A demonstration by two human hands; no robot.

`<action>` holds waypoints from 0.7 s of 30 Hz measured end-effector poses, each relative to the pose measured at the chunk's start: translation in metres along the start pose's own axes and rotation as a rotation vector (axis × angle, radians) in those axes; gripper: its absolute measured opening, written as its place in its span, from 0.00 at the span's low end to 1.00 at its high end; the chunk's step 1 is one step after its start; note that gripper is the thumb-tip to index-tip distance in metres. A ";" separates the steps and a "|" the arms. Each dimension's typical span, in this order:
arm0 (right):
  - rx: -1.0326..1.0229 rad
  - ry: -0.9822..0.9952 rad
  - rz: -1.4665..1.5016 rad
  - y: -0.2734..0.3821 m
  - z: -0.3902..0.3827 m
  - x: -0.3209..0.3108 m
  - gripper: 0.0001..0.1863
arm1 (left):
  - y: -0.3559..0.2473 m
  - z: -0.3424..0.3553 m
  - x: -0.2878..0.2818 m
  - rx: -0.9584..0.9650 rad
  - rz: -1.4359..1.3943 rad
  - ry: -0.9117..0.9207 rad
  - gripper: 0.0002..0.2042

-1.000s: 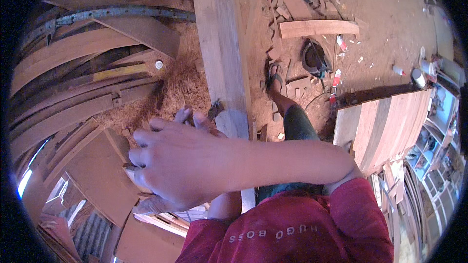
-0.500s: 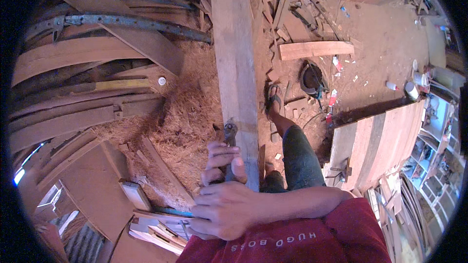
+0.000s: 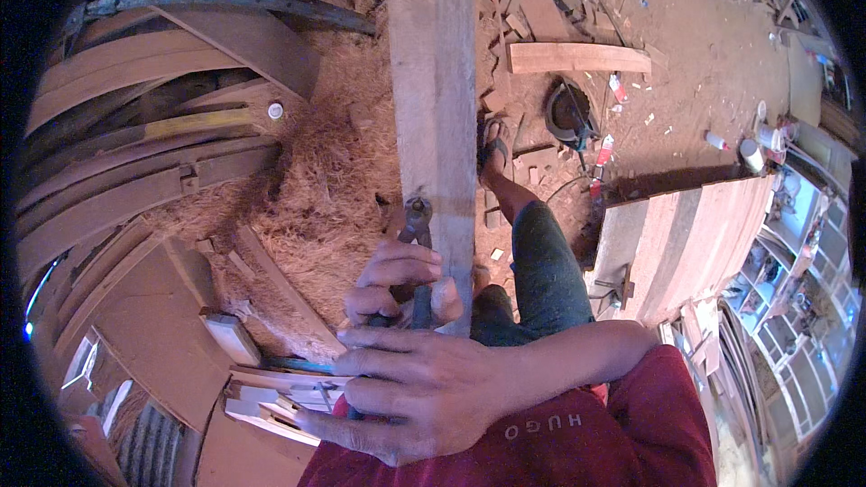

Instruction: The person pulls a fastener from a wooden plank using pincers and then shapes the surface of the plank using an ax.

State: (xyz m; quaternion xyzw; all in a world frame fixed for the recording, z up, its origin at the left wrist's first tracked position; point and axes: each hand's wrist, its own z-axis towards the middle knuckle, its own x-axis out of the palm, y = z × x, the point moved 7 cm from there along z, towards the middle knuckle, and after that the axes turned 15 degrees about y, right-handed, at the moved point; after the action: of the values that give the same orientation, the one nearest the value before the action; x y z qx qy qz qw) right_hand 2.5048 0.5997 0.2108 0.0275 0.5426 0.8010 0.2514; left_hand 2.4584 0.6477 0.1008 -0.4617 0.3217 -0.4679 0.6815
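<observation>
Metal pincers point(image 3: 418, 215) stand with their head on the upper face of a long wooden beam, at its left side. Their jaws look to be at a small spot on the wood; what they grip is too small to tell. My left hand point(image 3: 397, 281) is closed around the dark handles, with its thumb on the right. Just below it, my right hand point(image 3: 419, 388) lies over the lower handles, its fingers loosely curled and somewhat apart. The handle ends are mostly hidden beneath it. The wooden beam point(image 3: 435, 72) runs away from me up the middle.
Wood shavings point(image 3: 334, 171) cover the ground left of the beam, beside stacked curved planks point(image 3: 135, 72). To the right are a striped wooden panel point(image 3: 686, 243), a black round container point(image 3: 568, 113), a loose board point(image 3: 577, 58) and scattered offcuts. My sandalled foot point(image 3: 492, 140) is beside the beam.
The view has shifted slightly, with the beam and surroundings sitting higher in it. The pincers' handles look further apart, and my right hand's fingers have loosened and spread.
</observation>
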 end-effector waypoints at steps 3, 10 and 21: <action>-0.006 -0.015 0.086 -0.006 0.003 -0.013 0.32 | -0.004 0.010 0.007 -0.092 0.037 -0.088 0.22; 0.070 0.025 0.037 -0.006 0.001 -0.013 0.31 | -0.001 0.008 0.007 -0.152 0.017 -0.181 0.26; 0.097 0.024 0.048 -0.009 0.006 -0.016 0.25 | 0.000 0.014 0.009 -0.180 -0.052 -0.230 0.26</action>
State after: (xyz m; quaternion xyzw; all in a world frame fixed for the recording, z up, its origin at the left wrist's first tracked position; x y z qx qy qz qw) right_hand 2.5244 0.6008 0.2089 0.0431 0.5828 0.7799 0.2241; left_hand 2.4740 0.6437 0.1060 -0.5797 0.2701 -0.3985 0.6574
